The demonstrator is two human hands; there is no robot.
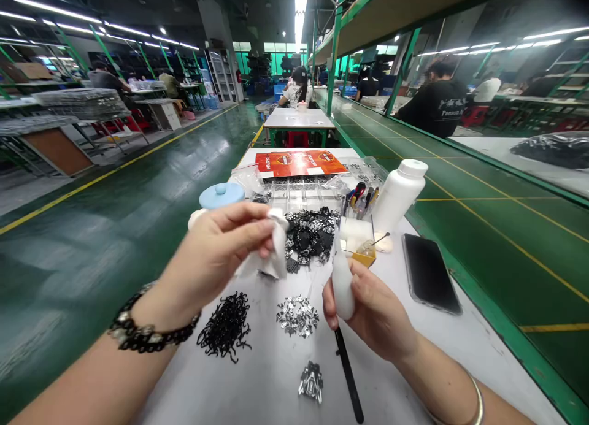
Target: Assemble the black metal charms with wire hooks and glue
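Above table (262, 388), left fingers (251, 235) pinching white cloth (278, 253)

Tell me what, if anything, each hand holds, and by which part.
Left hand: white tissue, pinched near its top. Right hand: white object, possibly a squeeze bottle, gripped by its wide lower part.

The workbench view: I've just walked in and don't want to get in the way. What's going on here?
A person's left hand pinches a thin white piece, perhaps tissue, above the bench. The right hand grips a whitish, bottle-like object. Separate piles of black strips, silver pieces and black parts lie on the bench, with a phone at the right.
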